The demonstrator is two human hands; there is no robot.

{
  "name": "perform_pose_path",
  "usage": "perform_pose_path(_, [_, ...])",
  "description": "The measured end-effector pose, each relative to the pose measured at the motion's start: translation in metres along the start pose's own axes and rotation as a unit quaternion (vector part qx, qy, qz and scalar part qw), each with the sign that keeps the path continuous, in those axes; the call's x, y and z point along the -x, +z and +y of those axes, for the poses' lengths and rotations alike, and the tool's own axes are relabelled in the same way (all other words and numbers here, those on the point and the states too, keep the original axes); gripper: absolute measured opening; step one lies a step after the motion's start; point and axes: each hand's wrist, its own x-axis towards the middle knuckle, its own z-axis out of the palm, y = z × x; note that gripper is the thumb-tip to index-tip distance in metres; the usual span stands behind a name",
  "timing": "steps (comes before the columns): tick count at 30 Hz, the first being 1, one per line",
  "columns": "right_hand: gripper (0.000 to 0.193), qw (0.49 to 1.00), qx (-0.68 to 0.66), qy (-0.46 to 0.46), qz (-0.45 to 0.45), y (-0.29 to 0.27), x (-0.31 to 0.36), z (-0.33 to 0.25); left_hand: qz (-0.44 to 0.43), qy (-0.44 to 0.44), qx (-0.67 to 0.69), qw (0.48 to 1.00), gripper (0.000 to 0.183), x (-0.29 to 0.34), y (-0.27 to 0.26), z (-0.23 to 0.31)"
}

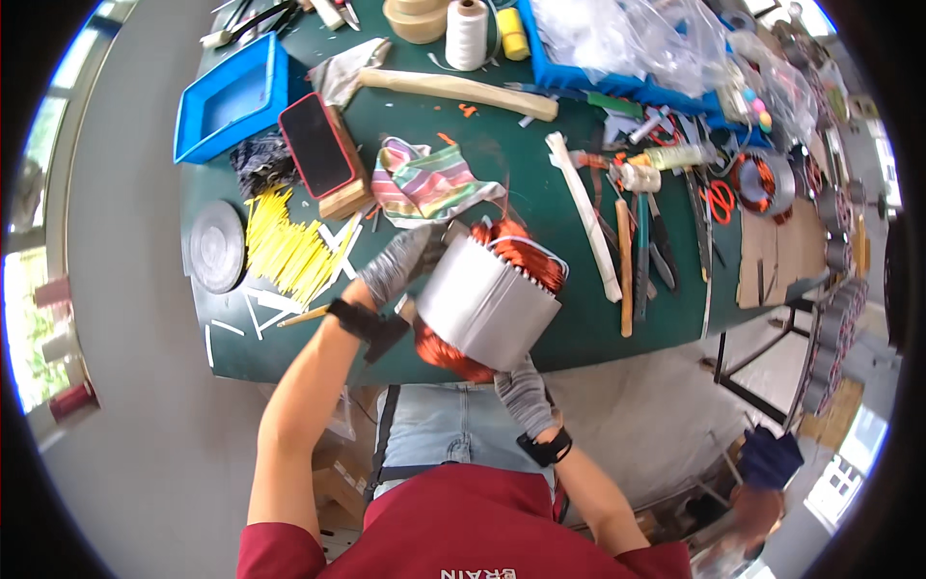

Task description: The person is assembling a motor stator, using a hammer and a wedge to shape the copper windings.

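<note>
The left grip (395, 268), in a grey knitted glove, bears on the left side of a smooth silver metal cylinder (487, 304) packed with stringy copper-orange wire coils (526, 254); the right grip (524, 398), gloved alike, meets its lower rim. With fingertips hidden, I cannot tell whether either is clamped. The cylinder lies between them at the near edge of the green table (535, 164), its long axis slanting from near left to far right, both grips equally close. Beyond lies soft striped cloth (429, 183); toward the left edge, slim yellow strips (289, 246) and a flat round grey disc (217, 246).
</note>
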Motion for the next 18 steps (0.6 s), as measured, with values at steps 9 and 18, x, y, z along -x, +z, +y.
perform_pose_path(9, [0.068,0.965,0.027,0.260,0.012,-0.062,-0.130,0.174,0.205,0.300,-0.123,0.923,0.038,0.096,-0.001,-0.038])
perform_pose_path(18, [0.057,0.880,-0.332,0.246,0.234,-0.199,-0.077,0.211,0.234,0.302,-0.016,0.924,0.036,0.100,0.074,-0.152])
